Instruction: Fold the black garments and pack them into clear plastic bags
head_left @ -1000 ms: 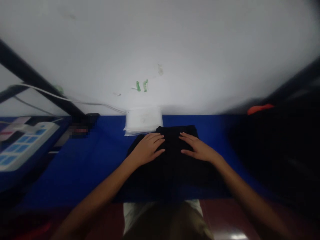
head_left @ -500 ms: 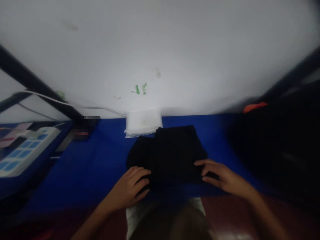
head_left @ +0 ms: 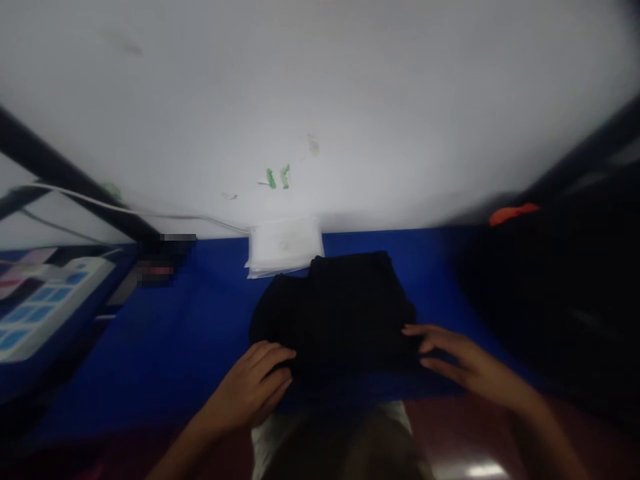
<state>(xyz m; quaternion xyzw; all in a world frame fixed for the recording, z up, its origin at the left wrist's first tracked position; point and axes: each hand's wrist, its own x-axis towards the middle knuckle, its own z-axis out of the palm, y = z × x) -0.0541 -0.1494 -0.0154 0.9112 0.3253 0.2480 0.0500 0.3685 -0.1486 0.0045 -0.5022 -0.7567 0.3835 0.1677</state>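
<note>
Left of both hands lies a power strip (head_left: 55,300). The left hand (head_left: 255,380), fingers loosely curled, touches the near-left edge of the folded black cloth (head_left: 350,300), which lies on the blue desk (head_left: 165,340) between the hands. Beyond it are white packets (head_left: 285,247). The right hand (head_left: 450,353), fingers parted, touches its right edge; whether either pinches cloth, I cannot tell.

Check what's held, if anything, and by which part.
Left hand and right hand are at the black cloth's near-left and near-right edges; whether either grips it can't be told.
</note>
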